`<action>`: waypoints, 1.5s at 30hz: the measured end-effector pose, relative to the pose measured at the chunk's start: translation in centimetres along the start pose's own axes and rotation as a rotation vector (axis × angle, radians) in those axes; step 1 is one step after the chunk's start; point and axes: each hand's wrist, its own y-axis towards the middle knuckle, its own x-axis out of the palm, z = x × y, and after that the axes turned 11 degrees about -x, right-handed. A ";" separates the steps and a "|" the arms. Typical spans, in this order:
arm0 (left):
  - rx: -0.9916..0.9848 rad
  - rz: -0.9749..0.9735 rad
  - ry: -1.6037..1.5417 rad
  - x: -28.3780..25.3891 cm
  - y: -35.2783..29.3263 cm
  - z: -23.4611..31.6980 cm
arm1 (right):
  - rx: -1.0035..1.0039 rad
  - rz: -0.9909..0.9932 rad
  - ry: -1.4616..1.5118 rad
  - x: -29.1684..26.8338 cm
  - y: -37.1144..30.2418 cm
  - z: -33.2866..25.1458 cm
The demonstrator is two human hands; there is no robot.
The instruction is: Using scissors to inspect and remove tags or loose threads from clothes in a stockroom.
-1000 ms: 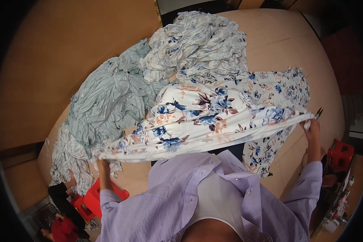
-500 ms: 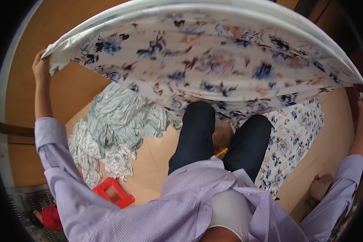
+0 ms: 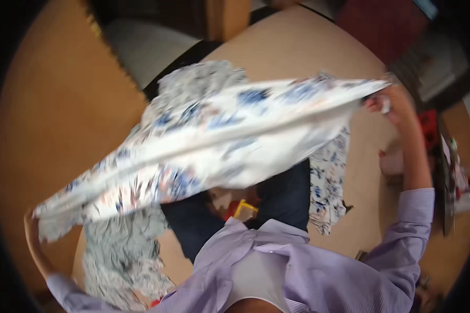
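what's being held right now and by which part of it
A floral cloth: the left hand holds it at its left end, the right hand at its right end. The exact finger grip is too blurred to tell.

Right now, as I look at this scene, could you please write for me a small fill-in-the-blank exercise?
1. In the picture, the left hand is ____ than the right hand.
2. The number of hands holding the flowered cloth is ____.
3. The open shirt over the white top is light ____.

Missing words: lower; two; purple.
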 end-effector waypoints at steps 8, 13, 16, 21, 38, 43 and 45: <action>0.146 -0.300 -0.024 -1.6 5.1 12.4 | 0.484 -0.087 0.546 6.5 -6.4 2.7; 0.393 -0.511 -0.257 3.8 13.1 29.7 | 0.527 -0.001 0.757 5.8 -2.3 13.2; 0.555 -0.157 -0.338 12.3 16.7 43.2 | 0.433 0.383 0.608 1.3 3.7 19.0; 0.897 0.177 -0.435 13.6 17.3 71.4 | -0.143 0.763 0.267 -21.8 15.1 9.9; 1.017 -0.363 -0.599 23.7 -1.5 86.8 | -0.463 1.096 -0.166 -37.7 -2.4 -8.2; 0.850 -0.589 -0.517 38.7 -3.0 81.1 | -0.206 1.175 -0.138 -32.5 -9.3 3.7; 0.903 -0.676 -0.471 45.1 -2.4 77.4 | 0.004 1.097 -0.243 -30.1 -13.3 8.8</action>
